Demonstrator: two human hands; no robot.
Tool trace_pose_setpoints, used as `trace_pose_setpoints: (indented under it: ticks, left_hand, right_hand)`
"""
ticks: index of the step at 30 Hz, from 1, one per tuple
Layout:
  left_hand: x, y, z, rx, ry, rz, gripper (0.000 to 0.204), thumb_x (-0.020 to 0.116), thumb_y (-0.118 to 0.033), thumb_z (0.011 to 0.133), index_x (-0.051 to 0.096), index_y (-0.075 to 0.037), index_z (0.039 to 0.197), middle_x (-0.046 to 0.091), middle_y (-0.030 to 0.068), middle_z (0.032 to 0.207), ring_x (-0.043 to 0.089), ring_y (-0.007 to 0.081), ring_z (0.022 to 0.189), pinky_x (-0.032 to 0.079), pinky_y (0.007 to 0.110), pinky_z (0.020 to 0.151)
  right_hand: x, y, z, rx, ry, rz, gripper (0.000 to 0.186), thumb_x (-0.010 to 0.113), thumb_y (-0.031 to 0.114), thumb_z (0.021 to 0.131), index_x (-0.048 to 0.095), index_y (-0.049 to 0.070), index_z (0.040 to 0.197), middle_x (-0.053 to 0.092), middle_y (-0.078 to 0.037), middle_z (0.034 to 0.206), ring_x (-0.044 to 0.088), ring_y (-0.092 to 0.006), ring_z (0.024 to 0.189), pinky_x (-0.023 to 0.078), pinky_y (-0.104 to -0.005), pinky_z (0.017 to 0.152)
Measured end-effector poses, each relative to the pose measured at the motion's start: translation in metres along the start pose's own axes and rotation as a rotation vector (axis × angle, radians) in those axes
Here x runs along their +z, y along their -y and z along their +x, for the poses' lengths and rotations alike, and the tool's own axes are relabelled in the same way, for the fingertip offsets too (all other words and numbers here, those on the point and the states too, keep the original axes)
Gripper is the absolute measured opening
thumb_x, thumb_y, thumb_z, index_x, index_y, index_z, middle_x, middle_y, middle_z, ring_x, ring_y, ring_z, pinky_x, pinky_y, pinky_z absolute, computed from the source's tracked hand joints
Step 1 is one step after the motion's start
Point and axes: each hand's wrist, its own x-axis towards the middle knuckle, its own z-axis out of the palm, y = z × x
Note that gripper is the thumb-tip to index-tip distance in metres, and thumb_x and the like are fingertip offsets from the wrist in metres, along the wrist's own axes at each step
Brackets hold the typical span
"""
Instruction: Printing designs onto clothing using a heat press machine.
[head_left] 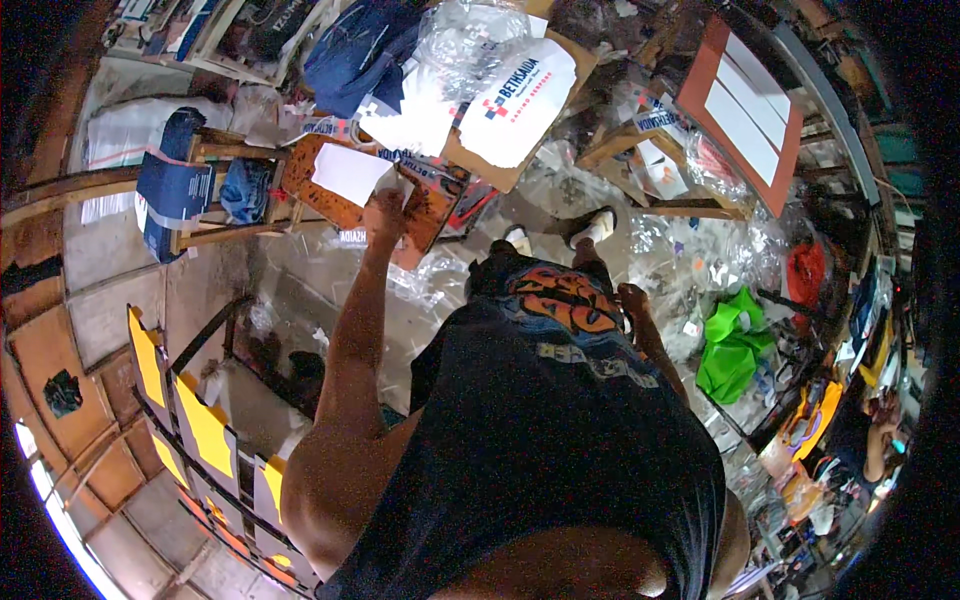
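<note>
Your left hand (385, 212) pinches the white sheet (350, 172) over the orange board (345, 205), upper centre, not yet laid; right hand (632, 296) hangs loosely curled, empty.

a cluttered print workshop: wooden frames (745, 110), stacked shirts (360, 50), plastic wrap (690, 260) everywhere.

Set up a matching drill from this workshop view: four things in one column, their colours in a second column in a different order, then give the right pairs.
Things:
1. sheet of paper at the left hand
2. crumpled bag on the floor
3. panels on the rack at lower left
4. frame leaning at upper right

Colours:
A. yellow
B. orange-brown with white panes
C. white
D. bright green

Pairs: 1-C, 2-D, 3-A, 4-B
</note>
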Motion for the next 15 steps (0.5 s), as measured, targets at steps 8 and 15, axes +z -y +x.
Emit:
trace_pose_setpoints:
  ticks: [8,15]
  left_hand:
    - [0.003,-0.023,0.025,-0.31,0.657,-0.003,0.037,0.052,-0.022,0.102,0.058,-0.005,0.135,0.059,0.0181,0.134,0.05,0.0384,0.127,0.036,0.048,0.113]
    - [-0.012,-0.025,0.017,-0.132,0.198,0.014,0.02,0.07,-0.029,0.091,0.075,-0.01,0.093,0.07,0.02,0.095,0.067,0.0407,0.095,0.053,0.051,0.083]
  right_hand:
    - [-0.019,-0.047,-0.008,0.034,0.001,0.499,0.024,0.064,0.01,0.093,0.066,0.001,0.116,0.069,-0.01,0.097,0.072,-0.0265,0.083,0.058,-0.0371,0.066]
    - [-0.019,-0.048,0.01,0.063,-0.037,0.223,0.035,0.07,0.023,0.099,0.063,0.001,0.125,0.07,-0.012,0.101,0.074,-0.0266,0.085,0.062,-0.0399,0.069]
